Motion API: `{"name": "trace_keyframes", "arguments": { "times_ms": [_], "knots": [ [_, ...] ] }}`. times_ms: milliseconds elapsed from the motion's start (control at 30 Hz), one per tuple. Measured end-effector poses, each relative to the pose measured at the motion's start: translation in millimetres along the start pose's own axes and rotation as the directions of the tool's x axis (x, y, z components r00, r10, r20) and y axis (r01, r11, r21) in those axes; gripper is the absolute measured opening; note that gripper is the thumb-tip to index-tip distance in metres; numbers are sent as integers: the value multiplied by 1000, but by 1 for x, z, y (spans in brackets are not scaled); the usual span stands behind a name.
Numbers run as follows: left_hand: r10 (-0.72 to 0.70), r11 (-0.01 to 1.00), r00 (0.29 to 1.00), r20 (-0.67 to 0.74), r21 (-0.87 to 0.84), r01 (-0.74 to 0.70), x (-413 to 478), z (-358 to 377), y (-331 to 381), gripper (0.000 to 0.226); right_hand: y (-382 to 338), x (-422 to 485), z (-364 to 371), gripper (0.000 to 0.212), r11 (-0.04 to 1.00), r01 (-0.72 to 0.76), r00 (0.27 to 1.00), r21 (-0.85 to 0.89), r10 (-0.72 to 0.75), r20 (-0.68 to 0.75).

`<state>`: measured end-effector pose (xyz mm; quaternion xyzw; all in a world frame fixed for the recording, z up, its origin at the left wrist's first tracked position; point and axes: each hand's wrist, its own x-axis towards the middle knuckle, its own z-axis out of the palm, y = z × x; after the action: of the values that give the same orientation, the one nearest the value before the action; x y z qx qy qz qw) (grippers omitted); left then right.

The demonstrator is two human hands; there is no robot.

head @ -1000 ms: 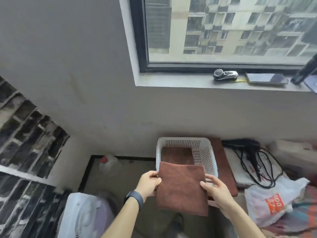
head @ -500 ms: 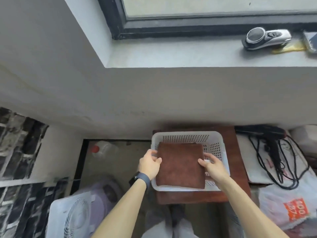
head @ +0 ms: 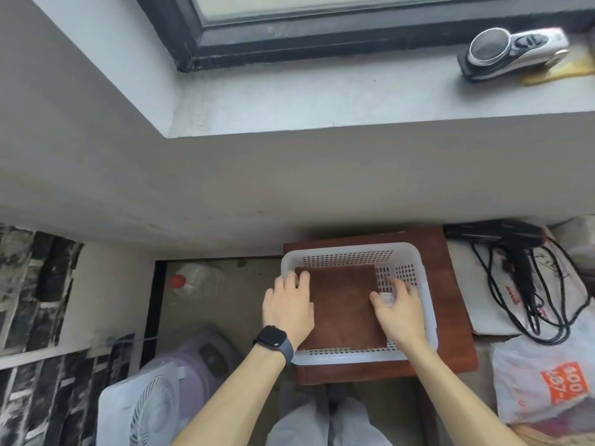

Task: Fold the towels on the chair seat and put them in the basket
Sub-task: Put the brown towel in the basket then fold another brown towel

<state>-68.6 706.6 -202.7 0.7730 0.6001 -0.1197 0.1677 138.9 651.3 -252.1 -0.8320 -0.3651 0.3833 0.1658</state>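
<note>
Your left hand [head: 291, 304] presses flat and your right hand [head: 397, 312] curls round the folded towel [head: 343, 305] at its side edges, to seat it level against the basket [head: 429, 304]'s left wall.

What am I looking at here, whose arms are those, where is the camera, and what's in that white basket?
There is no machine here: a person wears a camera on the head, looking down at their own two arms. A white basket stands on a brown chair seat below a window sill. Inside lies a folded brown towel. The left hand, with a dark watch at the wrist, lies flat on the towel's left edge. The right hand has its fingers curled at the right edge; whether they pinch the towel I cannot tell. Beside the chair are a black hair dryer, a plastic bag and a white fan.
</note>
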Motion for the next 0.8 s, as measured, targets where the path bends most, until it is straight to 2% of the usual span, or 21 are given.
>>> {"name": "trace_keyframes", "arguments": {
  "times_ms": [67, 100, 167, 267, 400, 533, 800],
  "knots": [
    [197, 980, 980, 38, 33, -198, 5, 4, -3, 65, -1, -13, 4, 48, 943, 257, 956, -213, -281, -87],
    [263, 962, 961, 89, 54, -268, 8, 8, -4, 73, -1, -17, 9, 49, 875, 372, 911, -309, -409, -62],
    [314, 937, 932, 182, 101, -335, 13, 18, -8, 91, 0, -21, 21, 55, 763, 491, 857, -421, -509, 78],
    [295, 930, 925, 242, 151, -336, 15, 39, -19, 104, 7, -6, 38, 60, 703, 478, 875, -527, -429, 222],
    [290, 913, 922, 255, 216, -347, 16, 58, -28, 104, 23, 13, 52, 63, 668, 453, 891, -591, -347, 292],
    [281, 858, 918, 280, 356, -371, 19, 72, -22, 99, 31, 18, 58, 63, 639, 438, 899, -632, -324, 295],
    [212, 796, 918, 334, 486, -361, 30, 88, -12, 97, 37, 27, 68, 63, 674, 409, 912, -615, -302, 276]
  ]
}}
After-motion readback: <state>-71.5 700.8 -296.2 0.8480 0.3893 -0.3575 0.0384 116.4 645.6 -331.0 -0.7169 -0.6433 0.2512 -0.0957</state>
